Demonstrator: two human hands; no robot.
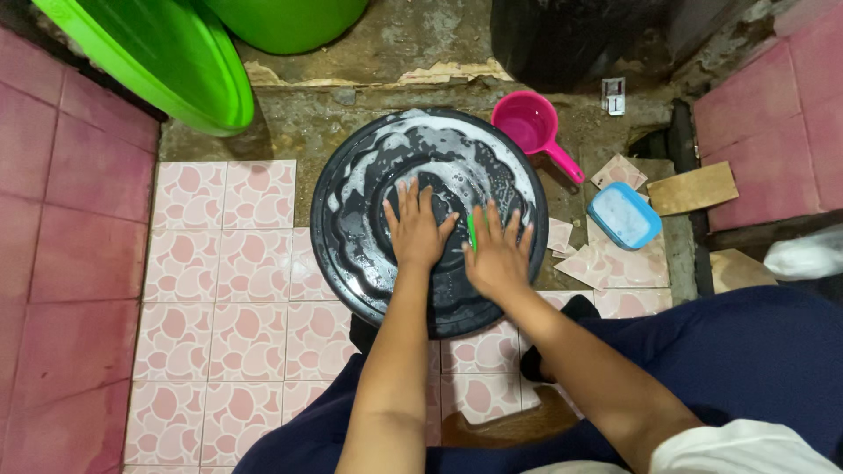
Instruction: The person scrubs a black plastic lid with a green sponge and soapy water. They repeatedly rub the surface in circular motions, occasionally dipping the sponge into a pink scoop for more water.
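Head view: a soapy black round lid (430, 219) lies at frame centre on the tiled floor (219, 290). Risk, as judged: wet foam may let it slide. Left hand (414, 230) rests flat, fingers spread, gripping nothing. Right hand (497, 254) presses a green scrubber (471, 230), mostly hidden, under open fingers.
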